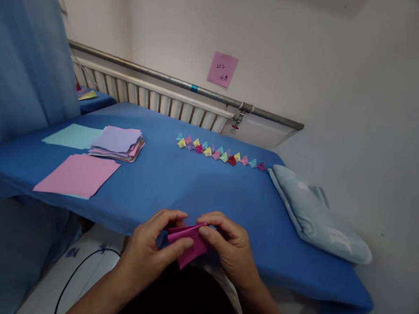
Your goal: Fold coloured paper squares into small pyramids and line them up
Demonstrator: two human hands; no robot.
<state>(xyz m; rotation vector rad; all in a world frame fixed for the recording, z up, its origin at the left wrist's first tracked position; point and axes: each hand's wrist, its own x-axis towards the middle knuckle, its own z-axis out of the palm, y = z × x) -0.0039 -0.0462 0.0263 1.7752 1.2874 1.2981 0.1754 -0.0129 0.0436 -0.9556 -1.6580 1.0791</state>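
A magenta sheet of origami paper [193, 251], partly folded, is held between both hands just over the near edge of the blue-covered table. My left hand [150, 246] pinches its left side, thumb on the near face and fingers behind. At the upper right corner, my right hand [230, 246] grips it between thumb and index finger. Two rows of small folded paper pieces [217, 153] in many colours lie farther back on the table. To the left rest a stack of coloured paper [116, 142], pink sheets [77, 175] and light blue sheets [74, 135].
A folded light blue blanket [312, 215] lies at the table's right end. Behind the table [151, 172] run a white radiator [163, 102] and a metal pipe [147, 72]. A blue curtain [31, 56] hangs at left. A pink note [222, 69] is on the wall.
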